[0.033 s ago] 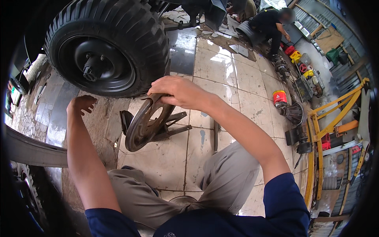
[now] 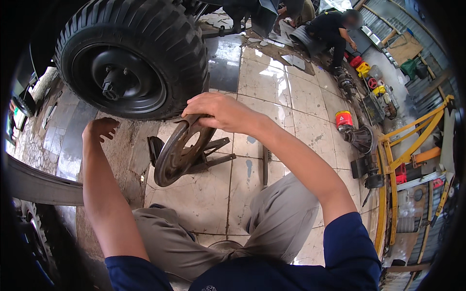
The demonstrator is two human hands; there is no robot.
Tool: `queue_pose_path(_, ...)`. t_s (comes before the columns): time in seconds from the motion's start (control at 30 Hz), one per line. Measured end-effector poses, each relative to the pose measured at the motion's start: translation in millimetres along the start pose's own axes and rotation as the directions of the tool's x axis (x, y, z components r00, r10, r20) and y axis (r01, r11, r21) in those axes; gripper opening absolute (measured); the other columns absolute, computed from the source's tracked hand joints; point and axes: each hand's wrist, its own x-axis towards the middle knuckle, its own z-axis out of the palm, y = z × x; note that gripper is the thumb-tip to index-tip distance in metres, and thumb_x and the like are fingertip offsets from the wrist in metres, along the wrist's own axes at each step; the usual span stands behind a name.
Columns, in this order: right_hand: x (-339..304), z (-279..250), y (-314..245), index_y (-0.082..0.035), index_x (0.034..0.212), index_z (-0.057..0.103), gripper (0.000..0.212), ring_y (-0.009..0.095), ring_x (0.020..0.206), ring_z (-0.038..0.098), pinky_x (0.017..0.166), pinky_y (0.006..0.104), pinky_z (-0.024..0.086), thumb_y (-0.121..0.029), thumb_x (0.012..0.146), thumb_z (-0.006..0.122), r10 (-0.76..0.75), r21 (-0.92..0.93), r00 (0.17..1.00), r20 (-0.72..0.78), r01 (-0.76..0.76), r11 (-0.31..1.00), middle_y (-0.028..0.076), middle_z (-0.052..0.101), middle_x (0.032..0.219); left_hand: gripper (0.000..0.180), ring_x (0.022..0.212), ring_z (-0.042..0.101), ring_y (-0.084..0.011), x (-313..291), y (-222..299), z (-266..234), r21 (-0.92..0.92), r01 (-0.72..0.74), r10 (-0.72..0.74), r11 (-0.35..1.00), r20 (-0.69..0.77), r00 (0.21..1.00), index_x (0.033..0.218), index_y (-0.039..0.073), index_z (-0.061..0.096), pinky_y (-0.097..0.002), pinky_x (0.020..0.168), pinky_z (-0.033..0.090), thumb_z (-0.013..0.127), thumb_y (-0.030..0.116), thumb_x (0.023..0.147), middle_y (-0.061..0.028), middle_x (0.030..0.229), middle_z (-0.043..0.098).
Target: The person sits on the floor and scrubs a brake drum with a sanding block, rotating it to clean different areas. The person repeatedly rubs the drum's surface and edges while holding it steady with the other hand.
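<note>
My right hand is shut on the top rim of a rusty round metal disc, which stands on edge on the tiled floor. Just behind the disc a dark scissor jack rests on the tiles. My left hand is raised to the left of the disc, just below a large black knobbly tyre on its wheel. That hand holds nothing and its fingers are loosely curled. My legs in grey trousers lie under both arms.
Another person crouches at the far top right beside a tyre. A red can and dark metal parts lie along the right. A yellow steel frame stands at the right edge. A thin bar lies on the tiles.
</note>
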Motion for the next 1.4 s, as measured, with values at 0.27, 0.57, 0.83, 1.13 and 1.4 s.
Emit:
queue_pose_path(0.27, 9.2, 11.1, -7.3, -0.014, 0.117, 0.069, 0.033, 0.025, 0.124, 0.056, 0.105, 0.0428, 0.043, -0.020, 0.084, 0.072, -0.012, -0.030, 0.999, 0.046, 0.013, 0.999, 0.006, 0.068, 0.121, 0.060, 0.119, 0.063, -0.0263, -3.0, -4.9, 1.2, -0.017, -0.043, 0.043, 0.999, -0.019, 0.999, 0.147, 0.018, 0.041, -0.0493, 0.095, 0.051, 0.047, 0.053, 0.098, -0.0096, 0.141, 0.056)
queue_pose_path(0.57, 10.6, 9.3, 0.5, -0.014, 0.117, 0.069, 0.031, 0.024, 0.125, 0.056, 0.108, 0.0445, 0.037, -0.023, 0.087, 0.071, 0.022, -0.072, 0.996, 0.089, -0.016, 0.997, 0.007, 0.069, 0.118, 0.063, 0.120, 0.062, -0.0239, -11.7, 7.3, 2.4, 0.026, 0.006, -0.006, 1.000, -0.033, 0.999, 0.150, 0.020, 0.039, -0.0456, 0.097, 0.051, 0.045, 0.054, 0.098, -0.0079, 0.144, 0.054)
queue_pose_path(0.83, 4.7, -6.0, 6.8, -0.016, 0.118, 0.070, 0.032, 0.024, 0.124, 0.056, 0.110, 0.0459, 0.035, -0.027, 0.088, 0.070, 0.094, -0.186, 0.991, 0.096, -0.075, 0.980, 0.006, 0.068, 0.121, 0.063, 0.121, 0.062, -0.0249, -17.8, 19.2, 6.6, 0.039, -0.033, 0.035, 0.999, -0.050, 0.998, 0.151, 0.019, 0.037, -0.0452, 0.098, 0.051, 0.044, 0.053, 0.098, -0.0095, 0.143, 0.055)
queue_pose_path(1.13, 23.1, 25.5, -29.9, -0.015, 0.119, 0.068, 0.033, 0.021, 0.124, 0.056, 0.109, 0.0433, 0.037, -0.028, 0.089, 0.069, -0.117, -0.193, 0.981, 0.158, 0.147, 0.970, 0.005, 0.069, 0.119, 0.063, 0.125, 0.059, -0.0249, -23.7, 4.3, 5.8, 0.017, 0.017, -0.016, 1.000, -0.037, 0.999, 0.153, 0.020, 0.034, -0.0458, 0.102, 0.049, 0.043, 0.053, 0.099, -0.0084, 0.147, 0.051)
queue_pose_path(1.4, 0.8, -9.1, 6.1, -0.013, 0.117, 0.070, 0.032, 0.026, 0.124, 0.056, 0.108, 0.0417, 0.040, -0.025, 0.087, 0.070, 0.131, -0.233, 0.990, 0.042, -0.118, 0.965, 0.007, 0.070, 0.117, 0.063, 0.129, 0.056, -0.0270, -21.3, 6.2, 1.5, 0.024, 0.021, -0.020, 0.999, -0.025, 0.999, 0.154, 0.020, 0.031, -0.0478, 0.105, 0.047, 0.040, 0.051, 0.100, -0.0100, 0.150, 0.047)
